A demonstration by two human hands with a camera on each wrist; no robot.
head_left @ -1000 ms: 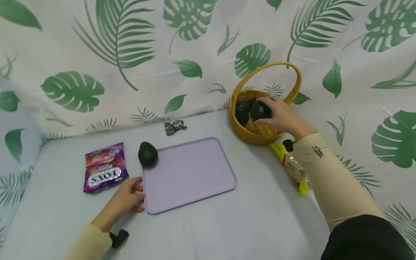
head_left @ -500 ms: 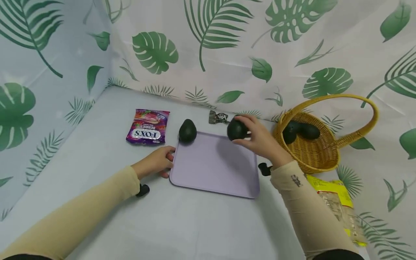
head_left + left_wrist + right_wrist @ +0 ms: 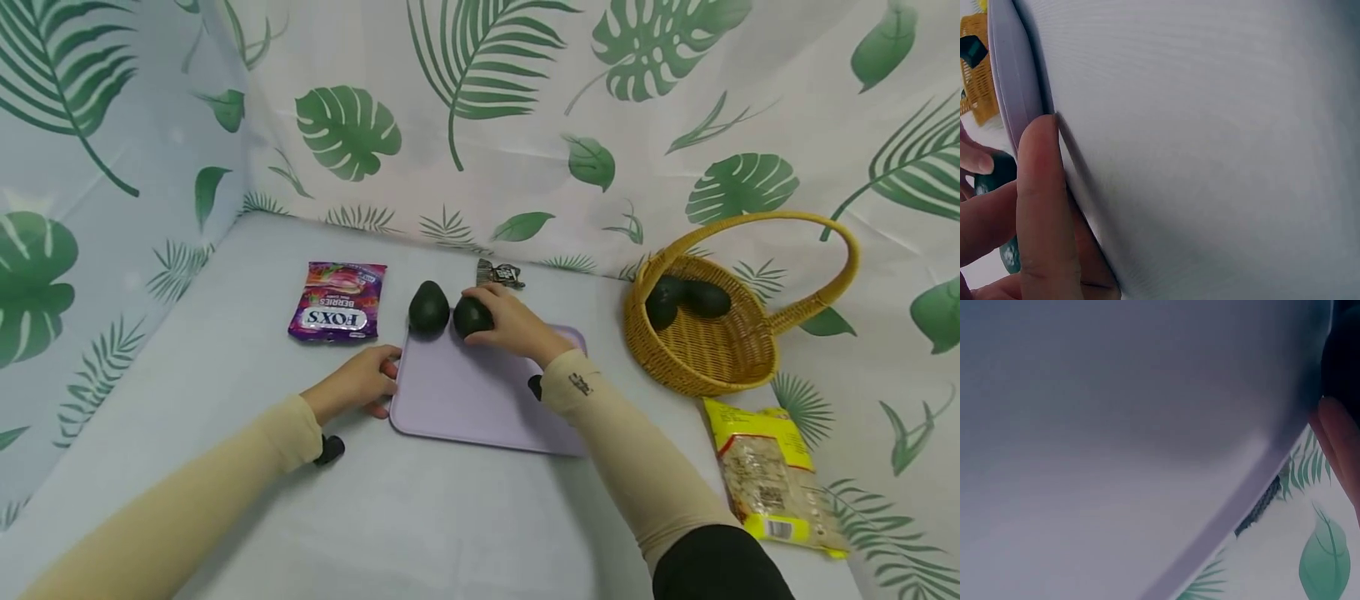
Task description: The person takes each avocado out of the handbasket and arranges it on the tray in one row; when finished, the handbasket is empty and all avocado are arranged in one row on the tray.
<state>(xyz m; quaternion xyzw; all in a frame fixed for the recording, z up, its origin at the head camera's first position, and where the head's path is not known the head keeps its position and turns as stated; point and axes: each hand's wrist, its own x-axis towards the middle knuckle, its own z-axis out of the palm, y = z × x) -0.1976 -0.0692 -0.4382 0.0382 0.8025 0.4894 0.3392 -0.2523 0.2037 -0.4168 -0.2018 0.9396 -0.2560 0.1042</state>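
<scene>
In the head view, my right hand (image 3: 517,327) grips a dark green avocado (image 3: 472,317) over the far left part of a lilac tray (image 3: 487,408). Right beside it, a second avocado (image 3: 429,309) sits at the tray's far left corner. My left hand (image 3: 360,382) touches the tray's left edge, its fingers fairly straight; the left wrist view shows a fingertip (image 3: 1040,134) right at the rim. At the edge of the right wrist view, part of the held avocado (image 3: 1341,369) appears dark beside the fingers (image 3: 1340,434).
A yellow wicker basket (image 3: 701,354) with avocados (image 3: 707,299) inside stands at right. In front of it lies a yellow-and-clear food packet (image 3: 765,483). A purple FOX'S Berries candy bag (image 3: 339,302) lies left of the tray, a small dark wrapper (image 3: 500,273) behind it.
My right hand has taken an avocado out of the basket and carried it left to the tray, beside the other one. The head view has turned left. My left hand stays at the tray's edge.
</scene>
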